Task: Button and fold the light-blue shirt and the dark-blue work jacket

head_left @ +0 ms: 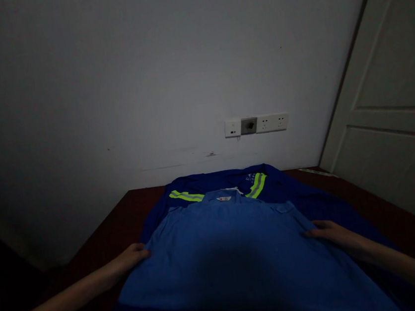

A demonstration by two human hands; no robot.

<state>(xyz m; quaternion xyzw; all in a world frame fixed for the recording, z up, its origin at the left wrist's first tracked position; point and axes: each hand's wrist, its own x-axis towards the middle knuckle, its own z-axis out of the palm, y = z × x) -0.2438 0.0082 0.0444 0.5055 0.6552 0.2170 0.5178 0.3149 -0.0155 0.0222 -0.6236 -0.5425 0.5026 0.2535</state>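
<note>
A light blue shirt (pixel 225 243) lies spread flat on top of a darker blue work jacket (pixel 214 180) with yellow-green reflective stripes, both on a dark brown table (pixel 104 237). My left hand (pixel 131 258) rests at the shirt's left edge, near its sleeve, fingers closed on the fabric. My right hand (pixel 331 234) lies at the shirt's right edge, fingers together on the cloth. A small white label shows at the shirt's collar (pixel 223 198).
A pale wall stands right behind the table, with a row of white sockets (pixel 256 124). A white panelled door (pixel 394 119) stands at the right. The room is dim, and a shadow falls on the shirt's middle.
</note>
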